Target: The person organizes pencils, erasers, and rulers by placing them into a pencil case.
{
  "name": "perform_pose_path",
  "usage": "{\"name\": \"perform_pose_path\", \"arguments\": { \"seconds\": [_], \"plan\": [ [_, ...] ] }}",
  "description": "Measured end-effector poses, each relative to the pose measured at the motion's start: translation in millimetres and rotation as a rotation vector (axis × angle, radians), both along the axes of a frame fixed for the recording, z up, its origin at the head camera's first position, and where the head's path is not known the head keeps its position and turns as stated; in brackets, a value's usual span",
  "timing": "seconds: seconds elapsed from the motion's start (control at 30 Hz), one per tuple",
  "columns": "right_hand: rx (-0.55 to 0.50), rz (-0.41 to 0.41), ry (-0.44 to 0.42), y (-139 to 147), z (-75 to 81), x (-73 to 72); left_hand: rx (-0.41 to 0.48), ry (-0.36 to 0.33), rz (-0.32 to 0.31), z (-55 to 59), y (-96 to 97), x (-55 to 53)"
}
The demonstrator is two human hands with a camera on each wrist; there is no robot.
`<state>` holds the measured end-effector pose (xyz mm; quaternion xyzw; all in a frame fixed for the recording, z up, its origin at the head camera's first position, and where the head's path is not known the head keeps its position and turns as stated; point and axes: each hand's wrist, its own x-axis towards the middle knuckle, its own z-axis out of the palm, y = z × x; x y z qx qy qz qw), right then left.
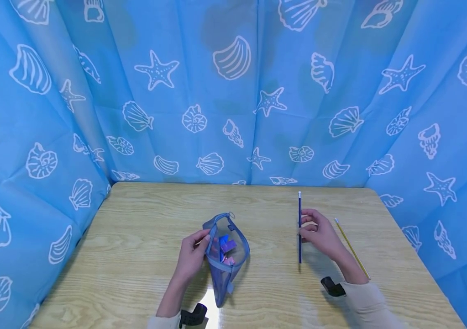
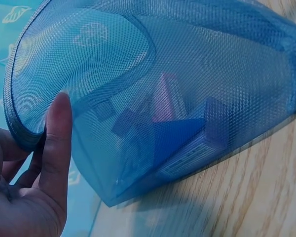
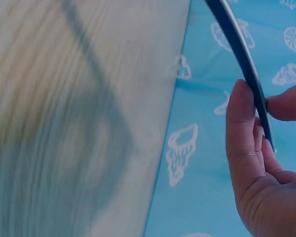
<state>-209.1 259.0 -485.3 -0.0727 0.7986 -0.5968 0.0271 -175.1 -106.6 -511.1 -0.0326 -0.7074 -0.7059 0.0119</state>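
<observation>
A blue mesh zip pouch point(image 1: 222, 269) stands with its mouth spread, and my left hand point(image 1: 192, 254) pinches its rim between thumb and fingers. Through the mesh in the left wrist view show small boxes, one blue and purple point(image 2: 197, 136) and one pink point(image 2: 167, 98). To the right of the pouch, my right hand point(image 1: 319, 233) pinches a dark blue pencil point(image 1: 300, 205) between thumb and fingers. It is lifted over the table, its white end pointing away from me. In the right wrist view its shadow falls on the wood.
A yellow striped pencil point(image 1: 352, 249) lies on the wooden table point(image 1: 155, 214), right of my right hand and partly behind the forearm. Blue curtains point(image 1: 225, 105) with white shell prints hang behind the table and along both sides.
</observation>
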Motion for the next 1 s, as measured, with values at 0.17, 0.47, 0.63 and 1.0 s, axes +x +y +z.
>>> {"name": "perform_pose_path", "arguments": {
  "seconds": [0.17,0.47,0.63,1.0],
  "plan": [
    [-0.075,0.027,-0.004,-13,-3.2,0.3,0.027,-0.004,-0.01,-1.9,2.6,-1.0],
    [-0.165,-0.004,-0.014,-55,7.5,-0.9,0.035,-0.004,-0.014,-1.6,6.3,-0.5],
    [-0.198,-0.009,-0.026,-86,10.5,-1.4,0.043,-0.006,-0.021,-1.1,8.0,-0.8],
    [-0.249,0.013,-0.042,-135,1.4,4.6,0.038,-0.015,-0.02,-2.1,10.9,-0.3]
  ]
}}
